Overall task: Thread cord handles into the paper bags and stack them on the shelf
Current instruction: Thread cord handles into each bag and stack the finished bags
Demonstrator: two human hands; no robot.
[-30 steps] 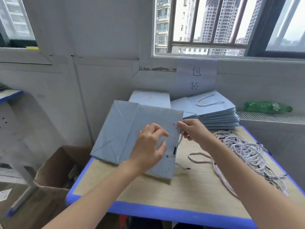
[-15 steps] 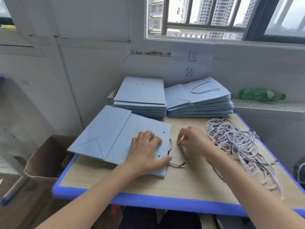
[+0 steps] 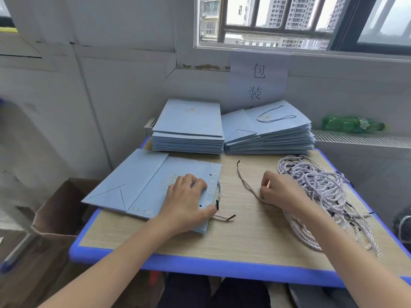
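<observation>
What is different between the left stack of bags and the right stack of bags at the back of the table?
The left stack lies neat and square, and no cord shows on it. The right stack is fanned and skewed, and its top bag shows a cord handle. The right stack's top bag also shows a triangular fold; the left stack's top is plain. Both hold flat light blue paper bags.

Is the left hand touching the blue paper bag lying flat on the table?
Touching. The head view shows the left hand resting palm-down on the paper bag, fingers spread across its surface near the punched holes.
</observation>
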